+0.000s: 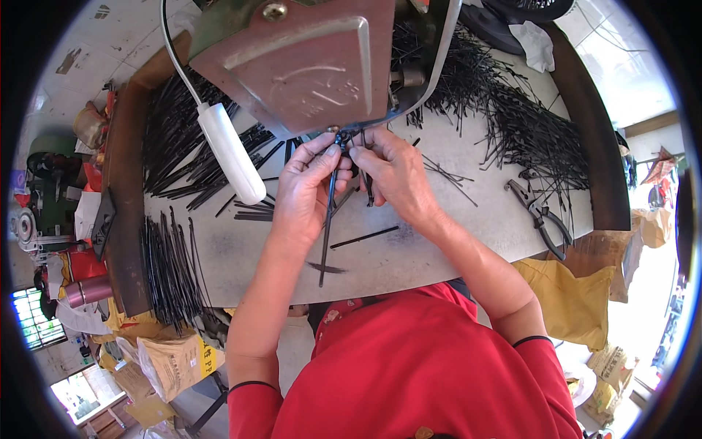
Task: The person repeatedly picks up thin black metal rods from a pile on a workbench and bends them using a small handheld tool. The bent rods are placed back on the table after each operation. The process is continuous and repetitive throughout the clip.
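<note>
Both my hands meet just below the reddish-brown metal housing of a machine point(307, 73). My left hand point(301, 194) pinches a thin black rod point(327, 234), whose long end hangs down toward the table's near edge. Beside it, my right hand point(398, 175) has its fingers closed on a short dark piece point(368, 192); its kind is unclear. The fingertips of both hands are close together at the machine's lower edge, and the rod's upper end is partly hidden among them. A loose black rod point(364, 237) lies on the table point(431, 256) below my hands.
Black rods point(175, 157) lie piled at the left, with a neater bundle point(170, 267) nearer me. A tangled heap of thin black pieces point(512, 110) covers the right back. Pliers point(542, 218) rest at the right. A white lamp point(232, 155) hangs left of the machine.
</note>
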Tool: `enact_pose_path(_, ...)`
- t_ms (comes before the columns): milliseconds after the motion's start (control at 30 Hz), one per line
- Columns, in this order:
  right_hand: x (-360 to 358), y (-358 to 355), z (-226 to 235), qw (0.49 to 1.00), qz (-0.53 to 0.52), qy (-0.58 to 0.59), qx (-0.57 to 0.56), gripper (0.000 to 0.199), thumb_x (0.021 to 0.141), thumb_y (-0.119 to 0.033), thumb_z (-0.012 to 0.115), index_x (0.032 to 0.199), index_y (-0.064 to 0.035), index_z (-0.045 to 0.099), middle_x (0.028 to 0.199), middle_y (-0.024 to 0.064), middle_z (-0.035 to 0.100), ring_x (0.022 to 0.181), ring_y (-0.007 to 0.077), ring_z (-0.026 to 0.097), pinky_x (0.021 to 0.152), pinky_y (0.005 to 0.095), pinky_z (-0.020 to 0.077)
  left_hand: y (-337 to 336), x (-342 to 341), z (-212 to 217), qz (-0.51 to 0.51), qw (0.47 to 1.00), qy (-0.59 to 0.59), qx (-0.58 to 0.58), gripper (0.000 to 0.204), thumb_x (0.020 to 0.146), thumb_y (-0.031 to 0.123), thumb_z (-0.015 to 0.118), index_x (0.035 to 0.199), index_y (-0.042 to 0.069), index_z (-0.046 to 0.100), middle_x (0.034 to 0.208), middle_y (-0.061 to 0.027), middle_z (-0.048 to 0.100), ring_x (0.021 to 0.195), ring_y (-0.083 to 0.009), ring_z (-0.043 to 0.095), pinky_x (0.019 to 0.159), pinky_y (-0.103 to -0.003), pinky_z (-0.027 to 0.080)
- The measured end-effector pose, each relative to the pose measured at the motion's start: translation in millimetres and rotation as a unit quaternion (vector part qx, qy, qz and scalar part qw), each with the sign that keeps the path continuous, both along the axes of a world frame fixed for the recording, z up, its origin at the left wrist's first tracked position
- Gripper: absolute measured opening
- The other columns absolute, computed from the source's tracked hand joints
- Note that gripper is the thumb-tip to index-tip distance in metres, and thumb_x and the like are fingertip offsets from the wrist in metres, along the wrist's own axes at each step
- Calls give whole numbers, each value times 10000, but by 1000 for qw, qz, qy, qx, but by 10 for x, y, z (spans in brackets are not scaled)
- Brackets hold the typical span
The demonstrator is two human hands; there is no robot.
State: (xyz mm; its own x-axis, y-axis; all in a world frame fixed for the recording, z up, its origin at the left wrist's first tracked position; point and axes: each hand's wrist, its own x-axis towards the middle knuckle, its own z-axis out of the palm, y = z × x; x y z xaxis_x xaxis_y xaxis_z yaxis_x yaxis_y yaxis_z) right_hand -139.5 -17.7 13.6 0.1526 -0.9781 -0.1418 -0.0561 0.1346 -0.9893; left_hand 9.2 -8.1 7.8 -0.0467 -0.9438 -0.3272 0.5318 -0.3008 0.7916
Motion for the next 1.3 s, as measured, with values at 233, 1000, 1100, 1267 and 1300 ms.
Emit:
enact_pose_path(233, 14, 36, -7, 999, -22, -39, 1, 175, 885, -125, 530, 893, 41, 584, 574, 59, 571, 396, 93, 488, 365, 245, 397, 67, -122, -11, 42, 999, -16, -20, 278, 894, 51, 600, 1147, -25, 513, 860, -81, 618, 664, -110, 568, 580, -219, 463)
enact_pose_path(1000, 48, 44, 91, 995, -26, 84, -55, 148, 855, -127, 557, 878, 19, 545, 614, 90, 606, 437, 164, 558, 425, 293, 458, 77, -88, -51, 29, 998, -49, -17, 313, 906, 81, 595, 1200, -13, 540, 907, -53, 633, 730, -91, 570, 614, -211, 467)
enact_pose_path(1100, 53, 45, 65, 993, -28, 98, -61, 154, 853, -132, 559, 872, 20, 542, 631, 100, 616, 451, 182, 572, 445, 307, 468, 38, 15, -135, 1, 999, 44, 11, 317, 904, 99, 603, 1198, -4, 543, 893, -57, 633, 724, -91, 572, 592, -203, 456)
enact_pose_path(1267, 80, 60, 13, 996, -40, 72, -36, 154, 848, -133, 564, 875, 19, 555, 642, 110, 621, 464, 202, 582, 465, 322, 471, 85, -96, -139, 41, 998, 47, 2, 321, 905, 108, 603, 1201, 0, 540, 881, -57, 630, 716, -95, 569, 589, -203, 449)
enact_pose_path(1300, 65, 50, 18, 996, -27, 79, -29, 157, 847, -132, 566, 879, 21, 559, 640, 111, 621, 457, 197, 578, 461, 321, 470, 90, -113, -141, 44, 999, 21, -9, 318, 905, 110, 604, 1198, 1, 541, 877, -58, 630, 715, -96, 569, 590, -204, 448)
